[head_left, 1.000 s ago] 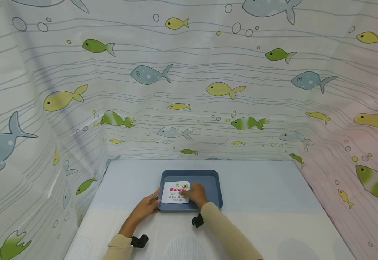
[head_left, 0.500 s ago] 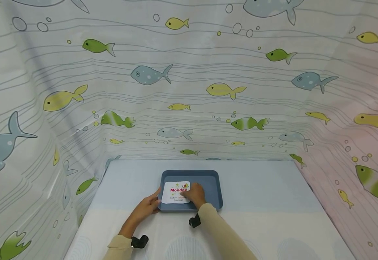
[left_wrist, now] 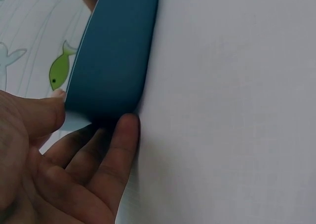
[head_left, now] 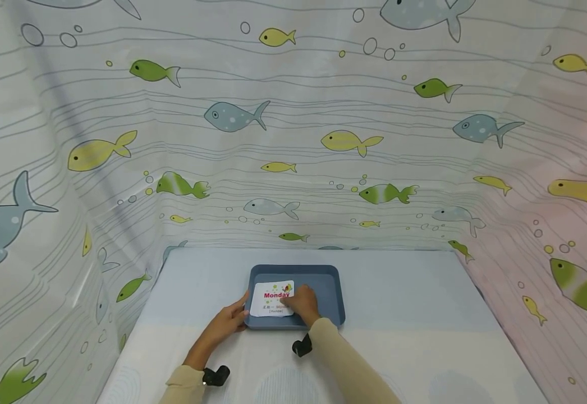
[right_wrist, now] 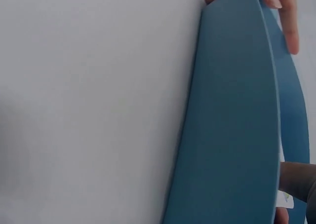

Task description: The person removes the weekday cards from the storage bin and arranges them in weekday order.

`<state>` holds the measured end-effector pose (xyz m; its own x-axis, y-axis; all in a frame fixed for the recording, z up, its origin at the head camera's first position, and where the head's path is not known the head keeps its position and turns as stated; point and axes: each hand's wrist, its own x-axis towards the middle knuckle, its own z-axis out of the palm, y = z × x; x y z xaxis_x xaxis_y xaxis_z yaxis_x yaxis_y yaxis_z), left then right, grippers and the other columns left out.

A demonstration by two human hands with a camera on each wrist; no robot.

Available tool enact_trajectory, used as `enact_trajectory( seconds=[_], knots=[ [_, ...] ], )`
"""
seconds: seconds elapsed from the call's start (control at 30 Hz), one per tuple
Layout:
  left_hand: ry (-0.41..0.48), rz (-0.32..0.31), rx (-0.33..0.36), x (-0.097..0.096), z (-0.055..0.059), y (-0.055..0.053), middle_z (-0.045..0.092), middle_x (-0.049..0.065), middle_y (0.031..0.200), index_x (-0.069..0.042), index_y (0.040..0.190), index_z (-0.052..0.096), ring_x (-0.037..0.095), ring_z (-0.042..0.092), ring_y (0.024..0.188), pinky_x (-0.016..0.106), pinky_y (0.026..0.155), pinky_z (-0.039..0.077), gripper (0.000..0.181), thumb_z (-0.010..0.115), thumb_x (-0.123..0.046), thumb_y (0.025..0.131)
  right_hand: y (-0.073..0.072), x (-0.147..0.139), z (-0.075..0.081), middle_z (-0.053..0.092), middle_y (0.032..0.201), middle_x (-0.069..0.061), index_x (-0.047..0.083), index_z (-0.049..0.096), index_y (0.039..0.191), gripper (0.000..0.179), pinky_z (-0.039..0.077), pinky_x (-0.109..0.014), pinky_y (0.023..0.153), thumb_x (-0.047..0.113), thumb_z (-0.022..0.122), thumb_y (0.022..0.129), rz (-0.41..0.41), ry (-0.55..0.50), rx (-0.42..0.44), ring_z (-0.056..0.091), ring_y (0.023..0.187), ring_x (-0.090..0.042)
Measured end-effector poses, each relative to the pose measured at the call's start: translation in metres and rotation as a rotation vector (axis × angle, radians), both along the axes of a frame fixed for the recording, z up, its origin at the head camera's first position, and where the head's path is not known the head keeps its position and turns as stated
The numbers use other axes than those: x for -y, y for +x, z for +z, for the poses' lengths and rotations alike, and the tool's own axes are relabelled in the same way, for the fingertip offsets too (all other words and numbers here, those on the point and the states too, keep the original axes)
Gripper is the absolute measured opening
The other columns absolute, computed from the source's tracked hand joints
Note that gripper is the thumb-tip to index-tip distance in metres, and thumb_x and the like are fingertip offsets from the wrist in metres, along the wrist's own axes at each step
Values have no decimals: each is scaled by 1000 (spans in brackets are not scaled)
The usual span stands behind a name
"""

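A white flashcard (head_left: 268,307) printed "Monday" lies in the left part of a blue-grey tray (head_left: 330,286), face up. My right hand (head_left: 302,303) pinches its right edge, with the thumb on the printed face and the fingers curled. My left hand (head_left: 228,321) holds the tray's left end. In the left wrist view its thumb is at the rim and its fingers (left_wrist: 126,135) are against the lower corner of the tray wall (left_wrist: 111,51). The right wrist view is mostly tray wall (right_wrist: 227,110), which hides much of the right hand (right_wrist: 298,179).
The tray stands on a pale table (head_left: 399,292) with a light blue and white cover. Curtains (head_left: 293,185) printed with fish close off the back and both sides. A black wrist camera (head_left: 216,376) is worn on the left wrist, another black camera (head_left: 302,346) on the right.
My right wrist and forearm have shifted slightly left, while the thumb stays on the card. The card has barely moved. The left hand keeps its place on the tray.
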<state>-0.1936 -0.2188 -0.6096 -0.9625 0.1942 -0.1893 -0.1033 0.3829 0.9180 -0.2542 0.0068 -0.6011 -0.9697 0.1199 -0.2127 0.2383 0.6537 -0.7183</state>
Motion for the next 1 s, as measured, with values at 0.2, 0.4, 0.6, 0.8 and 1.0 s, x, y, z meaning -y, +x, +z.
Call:
enact_trajectory(
  seconds=[0.2,0.4,0.6,0.8,1.0],
  knots=[
    [11,0,7,-1,0,1,32,31,155,-11,158,28,48,45,136,45,89,59,59,51,-9,104,1,-7,-1,56,80,-8,-1,60,88,30,40,-28,57,16,83,80,-22,-119,32,50,71,-20],
    [6,-11,-4,-1,1,1,34,33,154,-9,158,29,48,47,135,44,88,60,59,52,-10,104,1,-14,-1,59,82,-12,-1,59,90,28,42,-27,56,9,83,79,-39,-183,22,53,72,-22],
    [1,-5,-4,-1,2,0,35,32,153,-9,157,30,47,48,135,44,88,60,59,52,-10,103,-2,-23,-5,62,85,-10,1,61,91,21,44,-25,56,9,79,83,-24,-274,43,55,72,-20],
    [12,4,4,-2,0,-1,34,33,154,-9,157,29,48,46,136,45,89,59,58,52,-9,104,-3,-32,-4,60,83,-7,2,62,91,14,46,-24,54,12,72,90,8,-326,80,54,66,-16],
    [7,22,5,-2,-1,1,36,36,151,-9,157,31,49,48,134,44,87,60,58,52,-8,103,-2,-39,-3,62,86,-8,1,63,96,15,47,-25,57,14,69,93,31,-396,113,55,68,-17]
  ],
)
